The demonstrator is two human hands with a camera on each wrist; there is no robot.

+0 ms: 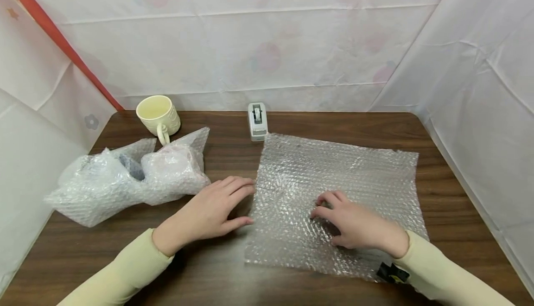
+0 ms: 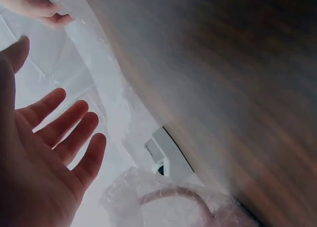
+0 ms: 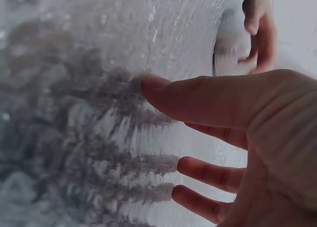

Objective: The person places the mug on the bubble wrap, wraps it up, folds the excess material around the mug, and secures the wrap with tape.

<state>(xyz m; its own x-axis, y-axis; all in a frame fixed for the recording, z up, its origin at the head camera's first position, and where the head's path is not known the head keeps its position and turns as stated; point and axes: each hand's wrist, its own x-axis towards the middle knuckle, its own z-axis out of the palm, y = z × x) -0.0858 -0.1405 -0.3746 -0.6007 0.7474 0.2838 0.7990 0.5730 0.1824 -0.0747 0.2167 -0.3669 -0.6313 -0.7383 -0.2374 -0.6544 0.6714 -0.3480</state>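
Observation:
A sheet of clear bubble wrap [image 1: 292, 167] lies spread on the right half of the wooden table. Over its middle is my right hand [image 1: 354, 225], fingers loosely bent with fingertips right at the sheet, gripping nothing; the right wrist view shows the thumb and fingers [image 3: 208, 173] apart. My left hand [image 1: 208, 211] is beside the sheet's left edge, its fingers relaxed and spread, and holds nothing. In the left wrist view the left palm [image 2: 44, 162] is bare. Left of that hand sit two bundles in bubble wrap, one at the far left [image 1: 98, 185] and one nearer [image 1: 173, 171].
A pale yellow mug [image 1: 160, 118] stands at the back left, behind the wrapped bundles. A small white tape dispenser [image 1: 257, 123] is at the table's back edge, near the sheet's far left corner. Printed white curtains [image 1: 233, 46] hang behind and at both sides.

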